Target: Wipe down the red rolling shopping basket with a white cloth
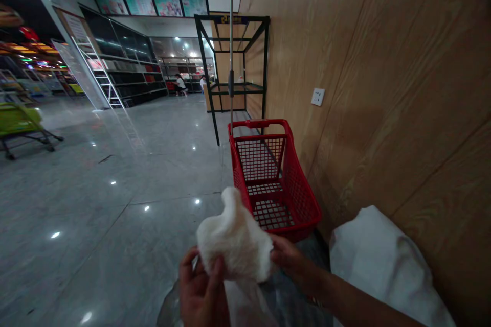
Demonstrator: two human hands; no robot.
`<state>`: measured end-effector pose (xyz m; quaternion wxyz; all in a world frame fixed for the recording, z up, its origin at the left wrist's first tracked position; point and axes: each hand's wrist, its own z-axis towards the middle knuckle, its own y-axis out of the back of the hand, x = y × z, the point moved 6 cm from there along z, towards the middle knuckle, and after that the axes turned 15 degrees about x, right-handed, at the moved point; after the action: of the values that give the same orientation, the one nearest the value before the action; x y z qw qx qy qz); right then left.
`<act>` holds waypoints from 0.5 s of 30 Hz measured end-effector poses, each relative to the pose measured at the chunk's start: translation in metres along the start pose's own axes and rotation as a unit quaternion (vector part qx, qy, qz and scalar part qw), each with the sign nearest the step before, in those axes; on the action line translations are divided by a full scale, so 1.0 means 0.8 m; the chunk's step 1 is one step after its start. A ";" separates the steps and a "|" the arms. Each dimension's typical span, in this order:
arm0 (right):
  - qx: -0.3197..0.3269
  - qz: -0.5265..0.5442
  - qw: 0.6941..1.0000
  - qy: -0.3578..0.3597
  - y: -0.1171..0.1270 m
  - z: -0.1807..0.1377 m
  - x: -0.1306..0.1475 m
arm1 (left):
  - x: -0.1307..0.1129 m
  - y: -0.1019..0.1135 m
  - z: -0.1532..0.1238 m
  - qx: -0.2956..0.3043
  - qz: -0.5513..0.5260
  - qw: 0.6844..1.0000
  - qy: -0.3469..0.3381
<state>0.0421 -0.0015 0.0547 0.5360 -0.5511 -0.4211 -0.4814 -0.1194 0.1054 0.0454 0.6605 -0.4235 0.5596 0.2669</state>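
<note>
Shop floor, wood wall 3 o'clock. Left hand and right hand both clamped on white fluffy piece over clear plastic; piece outside red cart at 12 o'clock

Bundle held between left hand and right hand, low centre; cart just beyond it, alongside wall on the right. Rack behind cart, also against wall. Sack right of the hands at wall's foot; ladder and trolley far left.

The left hand, right hand and right forearm are bare.
</note>
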 end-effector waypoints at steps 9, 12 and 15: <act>-0.246 0.019 0.969 0.029 0.141 -0.079 0.069 | 0.009 -0.184 0.014 0.223 0.014 0.969 0.102; -0.212 0.054 0.976 0.020 0.156 -0.088 0.080 | 0.010 -0.197 0.008 0.216 -0.026 0.970 0.106; -0.224 0.092 0.968 0.062 0.169 -0.096 0.082 | 0.004 -0.206 0.010 0.172 -0.042 0.983 0.050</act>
<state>0.1804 -0.0912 0.0908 0.4655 -0.6627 -0.2160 -0.5455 0.0216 0.0299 0.0851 0.7053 -0.3398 0.6110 0.1171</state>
